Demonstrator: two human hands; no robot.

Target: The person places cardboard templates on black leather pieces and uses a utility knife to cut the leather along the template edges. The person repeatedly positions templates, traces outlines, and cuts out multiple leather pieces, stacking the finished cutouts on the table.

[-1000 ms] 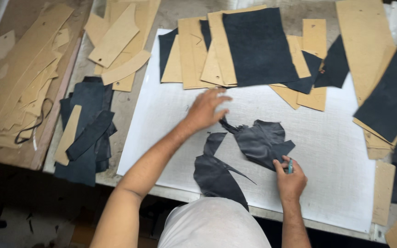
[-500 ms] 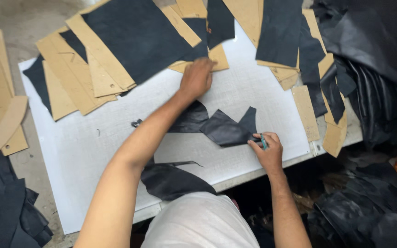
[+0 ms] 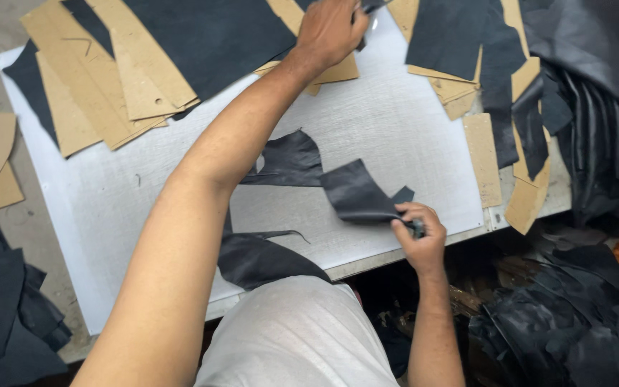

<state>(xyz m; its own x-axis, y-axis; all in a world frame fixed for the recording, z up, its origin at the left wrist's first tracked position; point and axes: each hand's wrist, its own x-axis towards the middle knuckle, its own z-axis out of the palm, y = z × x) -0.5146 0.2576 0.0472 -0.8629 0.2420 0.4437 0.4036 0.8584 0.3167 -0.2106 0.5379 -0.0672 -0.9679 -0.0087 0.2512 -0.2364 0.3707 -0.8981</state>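
Note:
A crumpled black leather piece (image 3: 338, 183) lies on the white cutting board (image 3: 395, 122) and trails off its front edge. My right hand (image 3: 418, 233) is closed around a small dark cutting tool (image 3: 418, 228) at the right end of that piece and touches its edge. My left hand (image 3: 331, 29) reaches far across the board to the back. Its curled fingers rest on a tan cardboard pattern (image 3: 334, 72) and a dark piece at the frame's top edge. Whether it grips anything is hidden.
Tan cardboard patterns (image 3: 130, 72) and flat black leather panels (image 3: 209, 36) overlap along the back of the board. More patterns and black strips (image 3: 517, 122) lie to the right. A heap of black leather (image 3: 596, 107) fills the right side, and dark scraps (image 3: 8, 301) lie lower left.
My left hand has stretched farther back, from the leather piece up to the patterns at the top. My right hand stays at the leather's right end. The view has shifted right.

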